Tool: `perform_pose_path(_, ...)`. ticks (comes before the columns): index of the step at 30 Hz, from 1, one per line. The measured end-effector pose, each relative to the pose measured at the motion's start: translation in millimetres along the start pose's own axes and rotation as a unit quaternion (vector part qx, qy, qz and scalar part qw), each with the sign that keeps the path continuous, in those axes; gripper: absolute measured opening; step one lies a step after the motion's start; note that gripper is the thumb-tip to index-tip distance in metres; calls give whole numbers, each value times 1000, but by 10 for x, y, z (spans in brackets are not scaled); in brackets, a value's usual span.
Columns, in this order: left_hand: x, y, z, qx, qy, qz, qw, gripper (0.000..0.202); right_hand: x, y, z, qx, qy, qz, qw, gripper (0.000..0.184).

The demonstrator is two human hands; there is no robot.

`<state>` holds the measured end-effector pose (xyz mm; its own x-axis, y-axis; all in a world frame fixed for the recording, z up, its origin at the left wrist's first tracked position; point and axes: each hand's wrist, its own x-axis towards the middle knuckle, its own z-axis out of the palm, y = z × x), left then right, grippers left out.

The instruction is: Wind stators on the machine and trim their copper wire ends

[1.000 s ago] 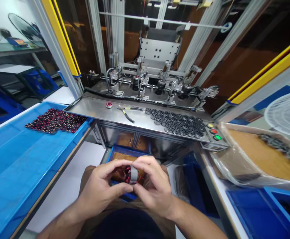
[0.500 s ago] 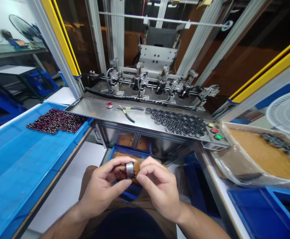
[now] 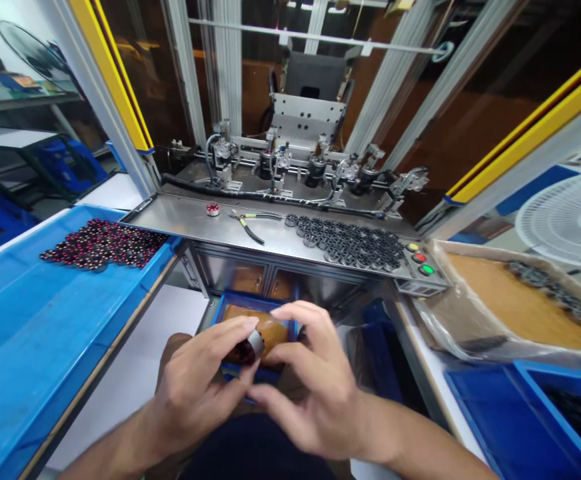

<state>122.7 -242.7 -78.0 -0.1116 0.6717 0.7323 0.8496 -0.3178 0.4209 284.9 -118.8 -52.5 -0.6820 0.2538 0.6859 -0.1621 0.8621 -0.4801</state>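
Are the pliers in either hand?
No, the pliers lie on the metal counter, well apart from the left hand and the right hand.

Ring (image 3: 256, 342): grey (reddish inside) | tray (image 3: 40, 327): light blue | strips (image 3: 114, 73): yellow

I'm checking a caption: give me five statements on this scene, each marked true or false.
1. The left hand holds a round part with a grey metal rim. True.
2. The right hand is closed in a fist. False: the right hand is open.
3. The pliers lie on the metal ledge. True.
4. The middle button is green. False: the middle button is red.
5. The dark rings on the ledge lie right of the pliers. True.
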Motion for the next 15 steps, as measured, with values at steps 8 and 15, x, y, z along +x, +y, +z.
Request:
perform_pose_path(8,-98,-46,-105,-90,-37,-31,995,65,284,98,-73,-21,-71,-107,992,16)
perform_pose_path(15,-102,-68,-209,-165,-72,-83,980,47,314,201,-307,-60,-101,-72,991,11)
